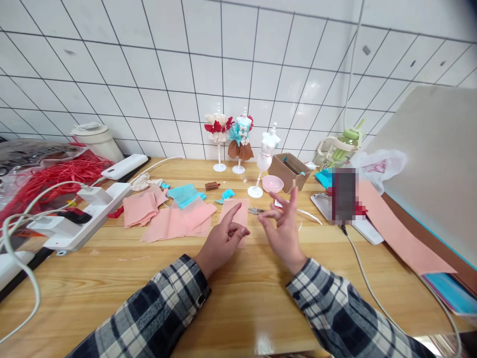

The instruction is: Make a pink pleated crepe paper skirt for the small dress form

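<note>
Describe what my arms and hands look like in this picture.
Your left hand and right hand are bare, with no gloves or watch showing. The left sleeve and right sleeve are long, reach the wrists, and match: plaid in dark navy or black, grey and off-white.

A white torso-shaped dress form (269, 143) is standing left of a brown rectangular cardboard box (287, 175) and a round pink bowl (273, 185); a rectangular pink sheet (243, 213) is lying before it, leftward.
</note>
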The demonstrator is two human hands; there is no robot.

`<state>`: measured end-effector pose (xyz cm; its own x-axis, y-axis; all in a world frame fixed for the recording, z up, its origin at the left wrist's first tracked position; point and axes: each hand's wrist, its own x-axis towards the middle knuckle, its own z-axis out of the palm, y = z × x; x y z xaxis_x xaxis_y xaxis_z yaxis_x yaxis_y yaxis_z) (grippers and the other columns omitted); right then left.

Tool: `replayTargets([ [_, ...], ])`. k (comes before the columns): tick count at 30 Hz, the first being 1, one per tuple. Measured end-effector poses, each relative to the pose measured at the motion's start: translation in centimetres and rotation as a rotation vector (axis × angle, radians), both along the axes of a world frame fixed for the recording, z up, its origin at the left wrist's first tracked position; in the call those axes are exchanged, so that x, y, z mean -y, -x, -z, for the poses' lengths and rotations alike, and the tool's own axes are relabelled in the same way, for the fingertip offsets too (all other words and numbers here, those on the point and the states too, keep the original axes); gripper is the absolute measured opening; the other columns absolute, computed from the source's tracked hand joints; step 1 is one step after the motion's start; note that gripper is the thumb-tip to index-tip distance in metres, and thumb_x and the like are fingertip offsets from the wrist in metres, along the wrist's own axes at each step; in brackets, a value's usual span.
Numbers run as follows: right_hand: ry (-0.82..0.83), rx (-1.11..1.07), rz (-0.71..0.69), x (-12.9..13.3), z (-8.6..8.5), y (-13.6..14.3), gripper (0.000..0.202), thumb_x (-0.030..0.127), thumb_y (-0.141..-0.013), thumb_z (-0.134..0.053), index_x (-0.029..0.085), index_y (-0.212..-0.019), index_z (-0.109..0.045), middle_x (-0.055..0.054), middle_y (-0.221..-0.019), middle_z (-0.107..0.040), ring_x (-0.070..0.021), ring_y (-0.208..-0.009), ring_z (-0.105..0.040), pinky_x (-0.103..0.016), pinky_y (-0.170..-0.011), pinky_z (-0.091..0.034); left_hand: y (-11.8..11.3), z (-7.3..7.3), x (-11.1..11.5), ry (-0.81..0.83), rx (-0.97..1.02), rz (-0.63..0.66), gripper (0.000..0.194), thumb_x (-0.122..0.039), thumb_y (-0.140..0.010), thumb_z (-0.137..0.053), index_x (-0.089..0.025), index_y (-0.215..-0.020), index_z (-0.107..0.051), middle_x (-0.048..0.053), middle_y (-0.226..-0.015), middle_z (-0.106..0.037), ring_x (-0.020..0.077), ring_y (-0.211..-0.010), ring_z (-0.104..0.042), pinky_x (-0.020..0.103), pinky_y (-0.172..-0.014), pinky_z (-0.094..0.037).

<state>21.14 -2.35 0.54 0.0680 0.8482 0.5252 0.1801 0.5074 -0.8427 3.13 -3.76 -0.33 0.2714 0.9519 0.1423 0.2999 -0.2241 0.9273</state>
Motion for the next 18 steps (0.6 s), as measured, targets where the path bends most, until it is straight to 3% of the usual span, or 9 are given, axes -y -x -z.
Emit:
replayTargets([
  [3,-0.112,0.138,0.205,-2.9,-2.6,-2.6,0.089,0.022,-0.085,-0.057,0.035,-0.154,-0.001,-0.013,-0.142,-0.04,-0.0155,-0.08,-0.065,-0.045,-0.095,-0.05,0.4,0.1,-0.5,-0.041,-0.087,-0.01,0.059,-0.035,-0.092,-0.049,-0.016,-0.146,-0.034,0.005,-0.091,-0.073,0.0184,-0.082,-0.068,0.03,-0.075,-0.05],
  [6,-0.23,0.334,0.455,-6.6,-4.9,-5.4,0.081,0.018,-0.084,-0.051,0.026,-0.153,-0.011,-0.015,-0.135,-0.044,-0.017,-0.082,-0.063,-0.045,-0.097,-0.048,0.6,-0.1,-0.5,-0.11,-0.211,0.042,0.05,-0.029,-0.092,-0.047,-0.02,-0.141,-0.042,0.003,-0.09,-0.073,0.017,-0.08,-0.066,0.03,-0.075,-0.048],
  [8,-0.273,0.44,0.541,-9.0,-5.7,-6.9,0.078,0.015,-0.083,-0.047,0.02,-0.153,-0.013,-0.016,-0.132,-0.044,-0.0174,-0.083,-0.061,-0.043,-0.097,-0.048,0.5,-0.2,-0.4,-0.159,-0.284,0.084,0.048,-0.028,-0.092,-0.047,-0.022,-0.139,-0.045,0.001,-0.09,-0.073,0.017,-0.082,-0.065,0.03,-0.076,-0.047],
  [14,-0.196,0.651,0.665,-13.7,-4.7,-9.0,0.077,0.005,-0.077,-0.041,0.015,-0.151,-0.021,-0.017,-0.131,-0.045,-0.0219,-0.102,-0.054,-0.042,-0.097,-0.046,0.5,-0.4,0.0,-0.277,-0.381,0.126,0.046,-0.026,-0.093,-0.046,-0.023,-0.139,-0.045,0.002,-0.096,-0.073,0.0192,-0.093,-0.064,0.032,-0.084,-0.045],
  [18,-0.07,0.736,0.641,-15.2,-3.3,-9.9,0.082,0.007,-0.074,-0.045,0.012,-0.152,-0.02,-0.022,-0.138,-0.042,-0.0265,-0.11,-0.054,-0.046,-0.097,-0.045,0.5,-0.5,-0.1,-0.297,-0.434,0.116,0.046,-0.029,-0.094,-0.045,-0.023,-0.139,-0.045,0.002,-0.098,-0.073,0.0202,-0.093,-0.064,0.033,-0.082,-0.045],
])
